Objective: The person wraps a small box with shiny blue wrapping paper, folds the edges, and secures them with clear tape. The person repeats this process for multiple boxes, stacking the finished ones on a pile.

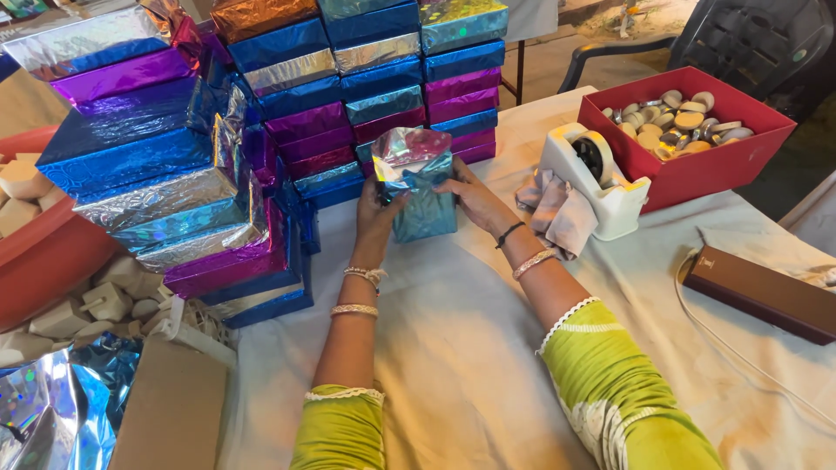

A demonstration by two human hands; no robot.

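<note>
A small box half wrapped in shiny teal foil (424, 207) stands upright on the white tablecloth (453, 348), its open top flaps showing silver-pink. My left hand (377, 219) presses its left side and my right hand (470, 197) grips its right side. Both arms wear bracelets and green sleeves. Right behind the box rise stacks of foil-wrapped boxes (366, 78) in blue, purple, teal and copper.
A white tape dispenser (596, 174) and a crumpled cloth (557, 209) sit to the right, beside a red box of tape rolls (688, 130). A brown case with a white cable (758, 292) lies far right. Left: more wrapped boxes (165, 165), an orange tub (43, 261), foil sheets (52, 409).
</note>
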